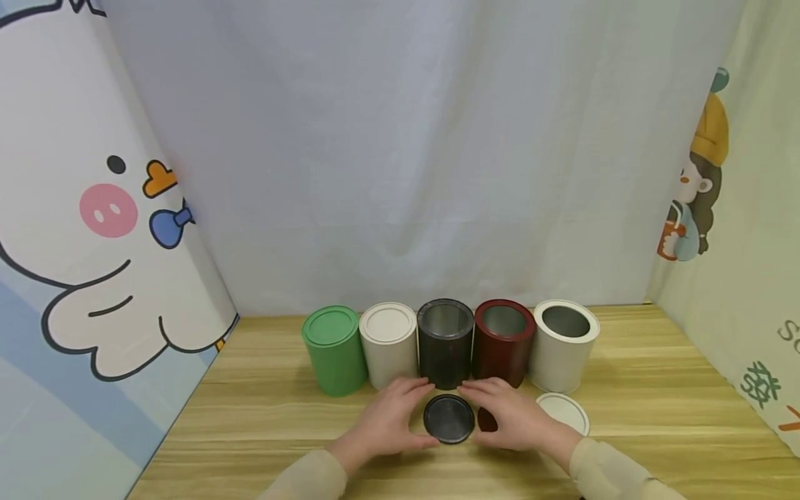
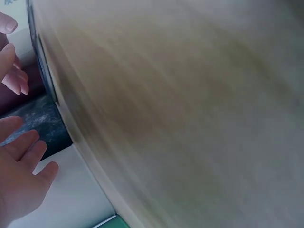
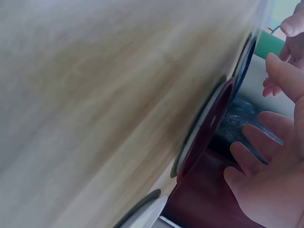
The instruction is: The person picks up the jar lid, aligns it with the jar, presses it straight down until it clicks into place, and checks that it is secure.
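A round black lid (image 1: 448,419) lies on the table in front of an uncovered black can (image 1: 445,357). On its left my left hand (image 1: 390,419) is held with spread, slightly bent fingers. My right hand (image 1: 509,415) mirrors it on the other side, over a dark red lid (image 1: 487,421) that it partly hides. In the right wrist view that red lid (image 3: 209,128) shows more fully, beside the black lid (image 3: 244,59). Neither hand holds anything; a small gap seems to separate the fingertips from the black lid.
Behind the hands, cans stand in a row: a green can (image 1: 337,364) and a white can (image 1: 390,357), both lidded, the black one, then a dark red can (image 1: 503,347) and another white can (image 1: 559,357), both uncovered. A white lid (image 1: 565,410) lies at right. A curtain (image 1: 400,153) hangs behind.
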Action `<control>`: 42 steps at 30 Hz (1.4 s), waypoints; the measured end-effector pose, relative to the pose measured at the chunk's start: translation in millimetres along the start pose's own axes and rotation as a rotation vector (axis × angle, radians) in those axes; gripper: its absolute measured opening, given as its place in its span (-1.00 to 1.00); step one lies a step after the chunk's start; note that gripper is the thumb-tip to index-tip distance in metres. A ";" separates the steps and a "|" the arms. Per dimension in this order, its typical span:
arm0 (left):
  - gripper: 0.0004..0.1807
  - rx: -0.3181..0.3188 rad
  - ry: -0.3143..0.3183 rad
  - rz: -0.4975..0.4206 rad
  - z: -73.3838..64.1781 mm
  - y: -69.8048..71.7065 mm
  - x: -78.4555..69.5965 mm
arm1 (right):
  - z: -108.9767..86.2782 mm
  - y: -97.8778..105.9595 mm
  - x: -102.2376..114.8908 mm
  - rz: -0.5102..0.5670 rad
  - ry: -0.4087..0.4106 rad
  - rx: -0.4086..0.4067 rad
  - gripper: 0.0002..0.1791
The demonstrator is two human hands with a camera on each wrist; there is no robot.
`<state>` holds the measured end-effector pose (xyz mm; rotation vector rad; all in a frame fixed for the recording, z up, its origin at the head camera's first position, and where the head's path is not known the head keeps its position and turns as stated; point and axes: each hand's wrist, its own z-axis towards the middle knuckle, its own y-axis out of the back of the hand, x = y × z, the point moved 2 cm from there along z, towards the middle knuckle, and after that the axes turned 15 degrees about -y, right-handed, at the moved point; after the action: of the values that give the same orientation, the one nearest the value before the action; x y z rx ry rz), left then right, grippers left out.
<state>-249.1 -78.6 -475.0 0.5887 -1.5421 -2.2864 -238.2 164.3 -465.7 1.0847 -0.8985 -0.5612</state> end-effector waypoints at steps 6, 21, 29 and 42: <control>-0.06 0.024 0.002 0.020 2.2 -5.8 2.5 | 1.0 -0.9 -1.3 -0.007 -0.013 0.021 -0.21; -0.11 0.078 -0.004 -0.018 4.0 -12.0 5.6 | 5.3 -8.8 -5.1 -0.029 -0.030 0.073 -0.19; -0.15 0.062 -0.028 -0.035 4.1 -14.4 6.5 | 6.4 -16.3 -6.4 -0.060 -0.046 0.092 -0.21; -0.27 0.032 -0.066 -0.024 5.6 -18.4 8.5 | 9.9 -18.3 -5.4 -0.057 -0.025 0.068 -0.23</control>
<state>-259.9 -71.4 -491.5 0.5483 -1.6129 -2.3247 -248.8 156.4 -482.5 1.1699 -0.9168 -0.5960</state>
